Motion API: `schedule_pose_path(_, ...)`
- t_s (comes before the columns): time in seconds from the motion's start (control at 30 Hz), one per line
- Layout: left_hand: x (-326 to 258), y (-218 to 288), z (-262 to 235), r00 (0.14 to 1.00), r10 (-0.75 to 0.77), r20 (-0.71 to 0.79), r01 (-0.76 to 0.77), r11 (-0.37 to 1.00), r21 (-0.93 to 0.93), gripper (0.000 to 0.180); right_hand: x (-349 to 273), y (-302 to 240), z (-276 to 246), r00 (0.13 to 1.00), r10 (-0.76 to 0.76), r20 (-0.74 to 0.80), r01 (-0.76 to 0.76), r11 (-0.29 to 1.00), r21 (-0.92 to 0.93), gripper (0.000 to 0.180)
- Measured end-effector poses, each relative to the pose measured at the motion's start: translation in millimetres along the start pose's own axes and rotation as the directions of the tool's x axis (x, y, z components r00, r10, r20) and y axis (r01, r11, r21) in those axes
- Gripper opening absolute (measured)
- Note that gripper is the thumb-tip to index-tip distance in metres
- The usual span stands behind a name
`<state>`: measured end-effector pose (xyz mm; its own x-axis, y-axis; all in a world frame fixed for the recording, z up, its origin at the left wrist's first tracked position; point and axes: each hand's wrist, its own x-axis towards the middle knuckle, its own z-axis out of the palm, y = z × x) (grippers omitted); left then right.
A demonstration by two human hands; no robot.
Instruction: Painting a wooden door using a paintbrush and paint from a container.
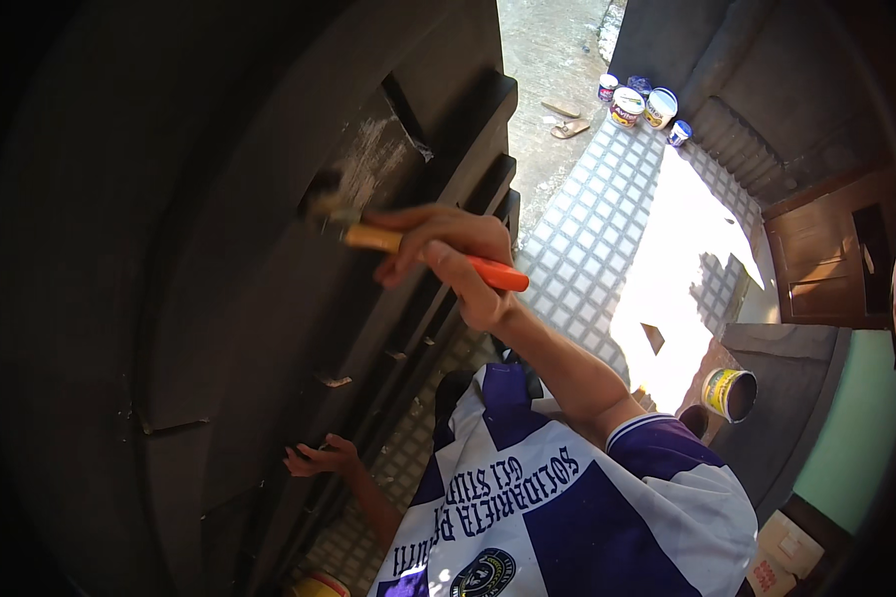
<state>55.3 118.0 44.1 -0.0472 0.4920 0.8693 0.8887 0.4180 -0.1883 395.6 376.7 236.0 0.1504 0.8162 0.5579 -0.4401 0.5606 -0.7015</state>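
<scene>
A: The brush (373,238) is clasped in the right grip (458,254), fingers wrapped round it, and the orange end of its handle is left jutting out past the thumb!

B: And the head? It is pointed left of that grip, right up by the dark panel (269,328), but it is blurred, so contact cannot be told.

A: Just above the head, a pale scuffed patch (373,159) is shown on the panel.

B: Now, below and left of the right grip, the left grip (324,458) is seen, fingers loosely spread, set near the panel's lower part; whether it is touched cannot be told.

A: Above and right of the right grip, tubs (627,106) are clustered, with sandals (569,129) dropped nearby.

B: And well apart, down to its right, a bucket (731,394) is spotted!
</scene>
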Motion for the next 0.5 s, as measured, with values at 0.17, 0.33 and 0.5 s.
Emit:
schedule_pose_path(0.17,-2,-3,1,1.0,0.0,-0.019,0.0,1.0,0.015,0.06,-13,-13,-14,0.975,0.131,0.177,-0.172,0.956,0.237,0.037)
schedule_pose_path(0.33,-3,0,1,1.0,-0.003,-0.001,0.003,1.0,0.02,0.061,14,11,-4,0.899,0.043,-0.437,0.029,0.987,0.157,0.035)
schedule_pose_path(0.5,-2,-1,0,1.0,0.009,-0.006,-0.009,1.0,0.017,0.061,16,4,-31,0.98,-0.012,0.2,-0.031,0.978,0.207,0.032)
